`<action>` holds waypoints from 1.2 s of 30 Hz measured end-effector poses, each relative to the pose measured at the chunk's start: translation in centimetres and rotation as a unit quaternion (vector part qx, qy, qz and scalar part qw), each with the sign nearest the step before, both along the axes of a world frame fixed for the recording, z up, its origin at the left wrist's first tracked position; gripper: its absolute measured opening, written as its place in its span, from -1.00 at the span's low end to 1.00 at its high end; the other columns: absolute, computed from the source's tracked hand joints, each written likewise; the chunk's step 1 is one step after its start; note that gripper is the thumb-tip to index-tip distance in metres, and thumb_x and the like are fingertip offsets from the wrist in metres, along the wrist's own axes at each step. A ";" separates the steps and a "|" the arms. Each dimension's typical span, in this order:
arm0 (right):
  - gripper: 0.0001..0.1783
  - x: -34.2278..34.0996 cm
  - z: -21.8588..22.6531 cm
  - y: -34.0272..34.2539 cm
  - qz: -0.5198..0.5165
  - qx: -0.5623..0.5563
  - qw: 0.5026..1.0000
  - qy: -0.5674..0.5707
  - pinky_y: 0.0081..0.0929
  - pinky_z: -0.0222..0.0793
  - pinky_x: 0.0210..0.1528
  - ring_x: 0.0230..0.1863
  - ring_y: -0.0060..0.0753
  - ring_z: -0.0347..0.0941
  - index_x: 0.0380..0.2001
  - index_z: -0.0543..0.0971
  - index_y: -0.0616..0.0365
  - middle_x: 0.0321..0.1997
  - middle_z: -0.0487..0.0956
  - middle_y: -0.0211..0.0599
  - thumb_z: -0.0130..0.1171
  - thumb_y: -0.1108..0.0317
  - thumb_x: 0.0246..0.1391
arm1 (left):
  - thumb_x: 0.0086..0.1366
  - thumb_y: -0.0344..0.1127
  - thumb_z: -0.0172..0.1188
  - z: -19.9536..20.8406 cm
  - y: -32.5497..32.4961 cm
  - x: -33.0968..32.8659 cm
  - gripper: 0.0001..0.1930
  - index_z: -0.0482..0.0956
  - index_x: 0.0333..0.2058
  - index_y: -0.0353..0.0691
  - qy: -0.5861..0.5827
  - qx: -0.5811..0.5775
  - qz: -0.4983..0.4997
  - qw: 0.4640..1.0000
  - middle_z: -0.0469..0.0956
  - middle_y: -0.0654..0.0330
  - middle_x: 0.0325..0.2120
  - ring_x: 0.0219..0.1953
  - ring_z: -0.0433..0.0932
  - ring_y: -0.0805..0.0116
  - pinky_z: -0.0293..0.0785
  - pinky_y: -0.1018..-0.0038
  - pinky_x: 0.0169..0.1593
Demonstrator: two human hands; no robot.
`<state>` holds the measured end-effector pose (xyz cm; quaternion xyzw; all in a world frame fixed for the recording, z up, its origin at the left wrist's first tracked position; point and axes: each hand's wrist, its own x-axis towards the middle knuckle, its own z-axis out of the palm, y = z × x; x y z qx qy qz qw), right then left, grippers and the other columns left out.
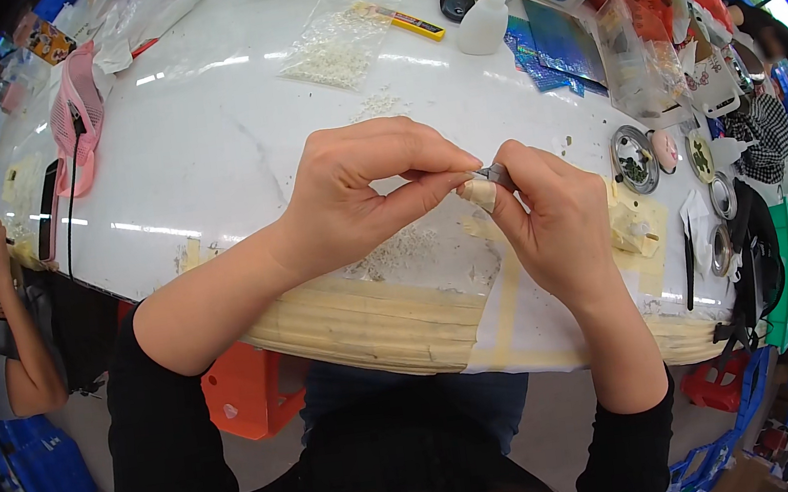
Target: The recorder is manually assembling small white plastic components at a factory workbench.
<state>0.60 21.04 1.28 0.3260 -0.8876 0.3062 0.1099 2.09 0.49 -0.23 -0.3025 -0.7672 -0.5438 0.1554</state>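
Observation:
Above the white table (234, 148), my two hands meet at the fingertips. My left hand (356, 177) is closed in a pinch of thumb and forefinger; what lies between the tips is too small to make out. A small grey metal-looking piece (496, 173) is gripped between the thumb and fingers of my right hand (557, 211), touching or nearly touching the left fingertips. Cream tape (479, 195) wraps my right thumb. White shavings (390, 254) lie scattered on the table below my hands.
A clear bag of white bits (336, 51), a yellow cutter knife (413, 25) and a white squeeze bottle (487, 23) lie beyond. Metal dishes (634, 159) stand right. Cream padding (374, 322) lines the near edge. At left, another person's arm (12, 303) shows beside a pink mesh item (75, 118).

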 end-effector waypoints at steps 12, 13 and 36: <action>-0.81 -0.1 0.0 0.2 0.020 0.012 1.000 0.013 -0.39 0.27 -0.62 -0.60 -0.32 0.43 -0.48 0.46 0.07 -0.63 0.46 -0.39 0.30 0.33 -0.07 | 0.11 -0.62 0.26 0.2 0.0 0.0 -0.82 0.68 -0.29 -0.30 0.041 -0.027 0.015 0.999 0.67 0.14 -0.39 -0.36 0.63 0.37 0.53 0.55 -0.29; -0.81 -0.1 0.0 0.2 0.020 0.012 1.000 0.015 -0.39 0.27 -0.62 -0.60 -0.32 0.43 -0.48 0.46 0.07 -0.63 0.46 -0.39 0.30 0.33 -0.07 | 0.11 -0.62 0.26 0.2 0.0 0.0 -0.82 0.68 -0.29 -0.30 0.043 -0.027 0.014 0.999 0.67 0.14 -0.39 -0.36 0.63 0.38 0.53 0.55 -0.29; -0.68 0.1 0.0 -0.1 0.008 -0.010 1.000 0.000 -0.41 0.21 -0.57 -0.64 -0.27 0.29 -0.57 0.34 0.19 -0.66 0.34 -0.28 0.28 0.32 0.02 | 0.12 -0.62 0.24 0.2 0.1 0.2 -0.80 0.67 -0.26 -0.30 0.002 0.003 0.004 1.000 0.67 0.14 -0.38 -0.39 0.61 0.43 0.52 0.57 -0.30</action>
